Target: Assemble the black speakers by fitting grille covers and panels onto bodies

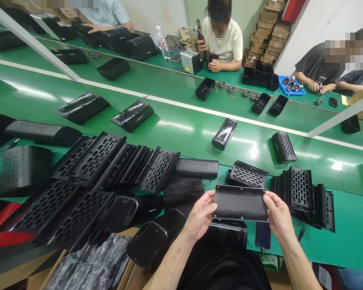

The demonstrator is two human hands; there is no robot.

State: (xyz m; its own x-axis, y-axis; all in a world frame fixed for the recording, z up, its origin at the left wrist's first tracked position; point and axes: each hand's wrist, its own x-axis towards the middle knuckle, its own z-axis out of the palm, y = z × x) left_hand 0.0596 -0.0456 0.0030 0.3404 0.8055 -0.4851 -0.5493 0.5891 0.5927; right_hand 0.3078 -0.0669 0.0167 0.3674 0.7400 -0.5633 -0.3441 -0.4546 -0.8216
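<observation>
A black grille panel point(241, 204) with a dark smooth inner face and small tabs along its long edges is stretched between my hands. My left hand point(200, 215) pinches its left end, thumb on the face. At the right end, the thumb and fingers of my right hand point(277, 211) grip the upper corner. Just below the panel lies a glossy black speaker housing point(230, 233), partly covered. Slotted black grilles point(248, 174) rest behind the panel, and more slotted grilles point(301, 189) are stacked upright to the right. Black mesh cloth point(184, 191) lies left of my left hand.
A large pile of slotted grilles point(99, 161) fills the left. A phone point(263, 235) lies by my right wrist. Beyond, a green conveyor point(181, 129) carries black housings point(224, 133). A box of clear plastic bags point(90, 262) stands lower left. Co-workers sit across the line.
</observation>
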